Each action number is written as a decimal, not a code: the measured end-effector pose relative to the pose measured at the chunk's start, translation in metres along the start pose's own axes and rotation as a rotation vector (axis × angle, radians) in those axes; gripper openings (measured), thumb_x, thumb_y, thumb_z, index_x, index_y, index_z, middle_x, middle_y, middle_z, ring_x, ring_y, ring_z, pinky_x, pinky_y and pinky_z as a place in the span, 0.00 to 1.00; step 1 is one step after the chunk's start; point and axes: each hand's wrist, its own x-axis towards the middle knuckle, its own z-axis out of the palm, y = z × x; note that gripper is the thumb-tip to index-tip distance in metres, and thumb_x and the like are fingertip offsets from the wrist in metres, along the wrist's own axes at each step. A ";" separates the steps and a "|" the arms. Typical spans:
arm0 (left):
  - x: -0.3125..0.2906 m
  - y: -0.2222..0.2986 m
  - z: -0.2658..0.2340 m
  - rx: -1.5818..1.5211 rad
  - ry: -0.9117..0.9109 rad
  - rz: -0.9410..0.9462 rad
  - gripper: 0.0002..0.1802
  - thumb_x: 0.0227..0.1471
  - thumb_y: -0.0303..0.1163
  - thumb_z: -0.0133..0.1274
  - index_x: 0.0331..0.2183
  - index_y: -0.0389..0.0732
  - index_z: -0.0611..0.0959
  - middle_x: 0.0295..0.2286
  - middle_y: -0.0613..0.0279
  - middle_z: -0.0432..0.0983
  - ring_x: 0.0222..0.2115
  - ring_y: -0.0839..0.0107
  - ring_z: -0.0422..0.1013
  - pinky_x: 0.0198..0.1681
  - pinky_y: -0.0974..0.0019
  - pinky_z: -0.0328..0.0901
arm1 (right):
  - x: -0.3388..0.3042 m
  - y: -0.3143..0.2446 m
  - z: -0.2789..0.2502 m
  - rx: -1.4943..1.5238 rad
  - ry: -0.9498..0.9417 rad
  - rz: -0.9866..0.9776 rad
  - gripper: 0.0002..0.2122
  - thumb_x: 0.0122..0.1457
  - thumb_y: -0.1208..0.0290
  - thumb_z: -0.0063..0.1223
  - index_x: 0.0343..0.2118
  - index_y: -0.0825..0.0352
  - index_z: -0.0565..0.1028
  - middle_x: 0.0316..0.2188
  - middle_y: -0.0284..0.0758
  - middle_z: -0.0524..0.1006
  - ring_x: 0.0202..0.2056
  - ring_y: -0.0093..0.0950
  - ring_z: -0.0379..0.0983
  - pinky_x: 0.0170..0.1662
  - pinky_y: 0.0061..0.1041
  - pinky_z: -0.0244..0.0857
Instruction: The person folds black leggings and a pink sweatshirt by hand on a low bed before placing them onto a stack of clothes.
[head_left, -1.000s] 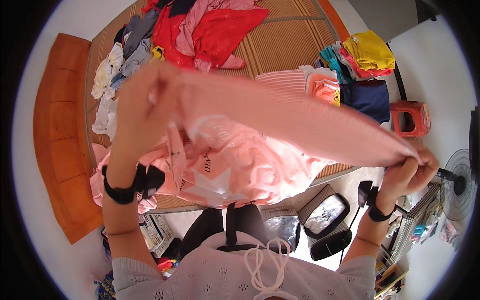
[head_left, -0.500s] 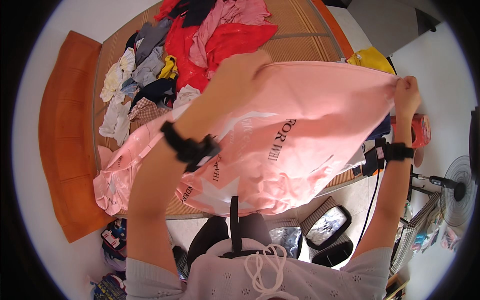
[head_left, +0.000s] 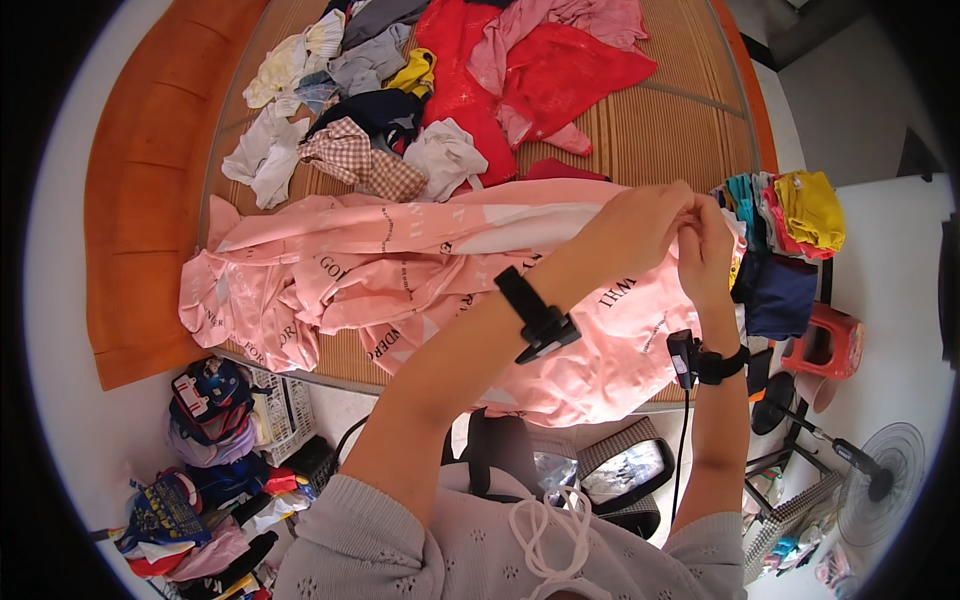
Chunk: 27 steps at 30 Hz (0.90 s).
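A large pink cloth, a bed sheet or cover printed with dark lettering and pale star shapes, lies bunched across the near part of a bed covered with a brown woven mat. My left hand and my right hand meet at its right end, fingers closed around the gathered edge. The fingertips partly hide one another. From my hands the cloth hangs down over the bed's near edge, and its left end lies in loose folds.
Heaped clothes lie beyond the cloth, among them a red garment and a checked one. Folded clothes are stacked at the right, near a red stool and a fan. An orange headboard stands left.
My hands, spread apart before with the cloth stretched between them, have come together at its right end. The right hand moved left and down; the cloth now sags. The view has shifted.
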 end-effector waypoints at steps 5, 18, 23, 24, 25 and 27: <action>-0.049 0.003 -0.025 0.356 0.425 0.027 0.10 0.43 0.28 0.52 0.32 0.37 0.72 0.26 0.53 0.71 0.29 0.55 0.69 0.30 0.58 0.63 | 0.009 -0.004 -0.005 -0.365 0.149 -0.266 0.02 0.39 0.82 0.43 0.19 0.71 0.65 0.19 0.40 0.65 0.24 0.37 0.60 0.29 0.31 0.55; -0.198 -0.077 -0.070 0.649 0.162 -0.271 0.29 0.39 0.39 0.58 0.44 0.41 0.70 0.41 0.55 0.66 0.40 0.54 0.62 0.43 0.53 0.55 | 0.003 0.000 0.000 -0.532 0.226 -0.250 0.04 0.37 0.79 0.46 0.20 0.68 0.66 0.18 0.38 0.63 0.24 0.36 0.57 0.30 0.30 0.52; -0.165 -0.080 -0.076 0.442 0.047 -0.340 0.26 0.40 0.37 0.56 0.43 0.40 0.71 0.39 0.53 0.68 0.42 0.53 0.62 0.44 0.53 0.54 | -0.006 0.002 -0.008 -0.524 0.209 -0.218 0.04 0.38 0.81 0.43 0.21 0.70 0.65 0.20 0.37 0.61 0.26 0.33 0.56 0.30 0.26 0.52; -0.163 -0.083 -0.076 0.356 -0.017 -0.409 0.24 0.41 0.36 0.55 0.42 0.39 0.72 0.37 0.52 0.69 0.42 0.53 0.61 0.44 0.52 0.54 | -0.005 0.002 -0.005 -0.529 0.216 -0.215 0.04 0.38 0.81 0.43 0.21 0.70 0.65 0.20 0.37 0.61 0.26 0.33 0.56 0.30 0.26 0.52; -0.168 -0.086 -0.076 0.424 -0.090 -0.428 0.20 0.41 0.35 0.54 0.38 0.39 0.75 0.34 0.51 0.70 0.40 0.53 0.62 0.43 0.53 0.55 | -0.004 0.001 -0.003 -0.532 0.212 -0.252 0.04 0.38 0.81 0.43 0.21 0.70 0.65 0.20 0.37 0.61 0.26 0.33 0.57 0.30 0.26 0.52; -0.190 -0.097 -0.087 0.371 -0.276 -0.453 0.17 0.40 0.34 0.55 0.36 0.39 0.76 0.33 0.52 0.70 0.38 0.54 0.63 0.41 0.55 0.56 | -0.007 0.004 0.000 -0.523 0.208 -0.281 0.04 0.38 0.79 0.44 0.21 0.69 0.64 0.19 0.37 0.61 0.26 0.32 0.57 0.30 0.27 0.51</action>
